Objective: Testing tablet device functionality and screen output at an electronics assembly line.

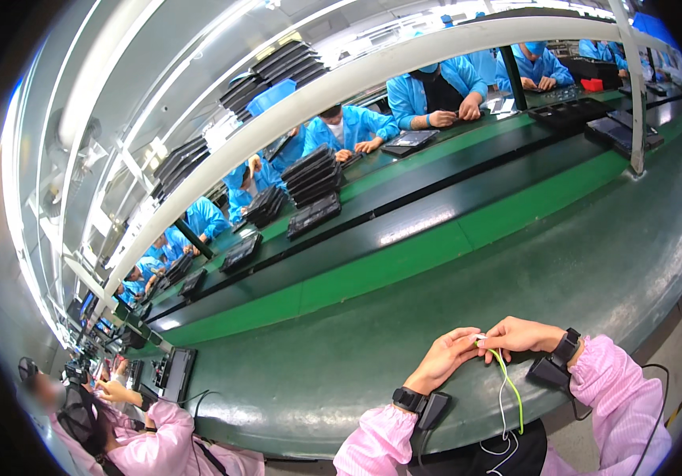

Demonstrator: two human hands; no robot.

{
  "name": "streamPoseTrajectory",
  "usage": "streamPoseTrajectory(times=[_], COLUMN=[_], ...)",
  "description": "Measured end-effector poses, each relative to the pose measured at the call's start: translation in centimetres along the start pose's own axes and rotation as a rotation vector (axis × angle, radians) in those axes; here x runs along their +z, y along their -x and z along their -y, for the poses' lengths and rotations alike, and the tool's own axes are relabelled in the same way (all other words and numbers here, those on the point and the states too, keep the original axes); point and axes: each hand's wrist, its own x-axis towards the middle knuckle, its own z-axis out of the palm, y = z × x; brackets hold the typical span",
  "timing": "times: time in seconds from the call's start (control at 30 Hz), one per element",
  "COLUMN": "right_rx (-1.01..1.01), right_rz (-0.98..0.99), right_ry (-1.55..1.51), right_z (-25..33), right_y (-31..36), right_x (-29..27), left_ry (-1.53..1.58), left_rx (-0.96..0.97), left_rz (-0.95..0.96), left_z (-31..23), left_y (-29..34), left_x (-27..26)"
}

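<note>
My left hand (445, 355) and my right hand (523, 335) meet above the near edge of the green bench, both closed with fingertips pinched together. Between them is the small white end of a cord; its exact kind is too small to tell. A yellow-green cord (513, 386) hangs from the pinch, and a thin white cord (503, 404) dangles beside it toward my lap. Fingers partly hide where the two cords join.
The green bench (317, 373) curves around me, with a conveyor belt (404, 226) beyond. Stacked black trays (313, 178) stand across it, near workers in blue. A white post (636, 95) rises at right. To the left sits a co-worker in pink (158, 436) beside a black device (176, 374).
</note>
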Motion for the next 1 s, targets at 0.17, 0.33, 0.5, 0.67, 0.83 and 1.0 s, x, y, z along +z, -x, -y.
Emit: streamPoseTrajectory(times=[0.17, 0.33, 0.5, 0.67, 0.83, 1.0], right_rx=[0.001, 0.030, 0.004, 0.007, 0.039, 0.002], right_rz=[-0.006, -0.014, -0.003, 0.000, -0.008, -0.002], right_ry=[-0.009, 0.004, -0.007, -0.002, 0.015, 0.000], right_z=[0.08, -0.09, -0.19, -0.22, -0.18, -0.09], right_y=[0.00, -0.08, -0.20, -0.26, -0.26, -0.15], right_x=[0.05, 0.00, 0.00, 0.01, 0.01, -0.04], left_ry=[0.000, 0.021, 0.007, 0.004, 0.012, 0.006], left_rx=[-0.002, 0.007, 0.001, 0.004, 0.000, -0.003], left_rz=[0.010, 0.043, 0.006, -0.005, 0.017, 0.004], left_z=[-0.01, 0.06, 0.09, 0.13, 0.11, 0.16], left_y=[-0.01, -0.04, -0.02, 0.07, 0.02, -0.08], left_x=[-0.11, -0.19, -0.21, -0.22, -0.27, -0.35])
